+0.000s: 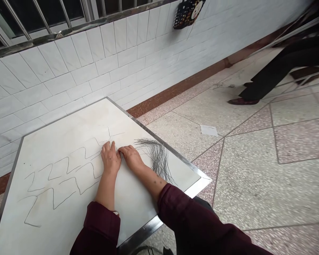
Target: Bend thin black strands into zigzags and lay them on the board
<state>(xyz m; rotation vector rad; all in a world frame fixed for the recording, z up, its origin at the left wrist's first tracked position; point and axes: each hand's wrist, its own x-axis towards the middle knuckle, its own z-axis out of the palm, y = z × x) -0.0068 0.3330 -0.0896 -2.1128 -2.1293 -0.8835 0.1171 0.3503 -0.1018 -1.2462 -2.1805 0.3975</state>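
Observation:
Both my hands are close together over the white tabletop [138, 198]. My left hand [111, 157] rests with bent fingers pointing down at the surface; whatever lies under its fingertips is hidden. Right beside it, my right hand [132, 157] pinches with thumb and fingertips what appears to be a thin dark wire, mostly covered by the fingers. Several bent dark wires [77, 185] lie in stepped, zigzag rows to the left of and beyond my hands. A loose bundle of straighter dark wires [159, 159] fans out near the table's right edge, beside my right forearm.
A metal strip [164, 141] edges the table, which stands by a white tiled wall [127, 53] with a barred window [50, 17]. A patterned bag [187, 14] hangs there. On the floor lies a white paper [208, 130]; a seated person's leg [268, 74] reaches in from the right.

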